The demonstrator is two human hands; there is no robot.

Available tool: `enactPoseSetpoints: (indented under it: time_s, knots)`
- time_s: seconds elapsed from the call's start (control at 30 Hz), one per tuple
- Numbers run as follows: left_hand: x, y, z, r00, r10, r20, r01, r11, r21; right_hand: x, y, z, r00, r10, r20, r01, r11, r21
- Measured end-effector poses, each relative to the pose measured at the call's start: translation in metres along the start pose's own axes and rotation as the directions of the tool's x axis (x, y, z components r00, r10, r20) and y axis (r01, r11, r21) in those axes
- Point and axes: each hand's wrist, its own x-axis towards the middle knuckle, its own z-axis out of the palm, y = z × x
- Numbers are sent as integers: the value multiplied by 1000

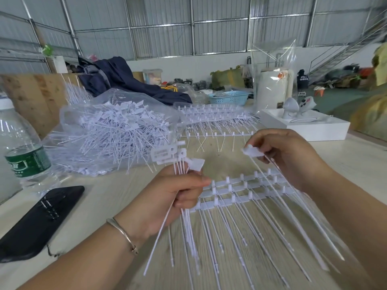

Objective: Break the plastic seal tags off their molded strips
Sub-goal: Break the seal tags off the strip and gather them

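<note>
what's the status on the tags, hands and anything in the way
Left hand shut on a bunch of loose tags. Right hand shut on one tag. Strips flat on table, tags still attached. Nothing blocking.

White seal tags [178, 155] bunched upright, molded strips [240, 190] stacked flat on table, tails toward viewer

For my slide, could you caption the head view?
Left hand bunches detached seal tags; right hand holds another above the molded strips.
</note>
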Motion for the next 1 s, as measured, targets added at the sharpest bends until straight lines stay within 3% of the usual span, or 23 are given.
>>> enactPoseSetpoints:
  time_s: [0.17, 0.3, 0.57, 0.63, 0.7, 0.8, 0.83, 0.9, 1.0]
  knots:
    - [1, -6, 8, 990, -98, -105, 102, 994, 32, -4, 3, 12, 1000, -21, -23, 20, 998, -56]
    - [3, -5, 6, 980, -130, -148, 123, 991, -58, -8, -1, 17, 990, -118, 78, 116, 993, 29]
    - [2, -8, 6, 984, -8, -176, 24, 996, 86, -18, 3, 37, 954, -121, 274, 214, 915, -341]
    - [4, -11, 4, 975, -10, -221, 27, 997, 71, -21, 1, 39, 920, -278, 277, 387, 763, -518]
    - [5, -12, 3, 970, -5, -242, 20, 998, 60, -22, 0, 42, 824, -455, 337, 556, 539, -632]
    - [6, -13, 2, 962, 9, -271, 6, 999, 53, -22, 2, 46, 714, -606, 350, 626, 330, -707]
    - [6, -13, 1, 960, 9, -280, 5, 999, 47, -21, 3, 45, 718, -618, 319, 610, 339, -716]
    - [5, -11, 0, 961, 4, -275, 4, 1000, 28, -19, 3, 40, 794, -563, 227, 529, 458, -714]
    - [3, -7, 1, 973, -2, -232, 3, 1000, 7, -16, 6, 32, 929, -338, 152, 349, 662, -664]
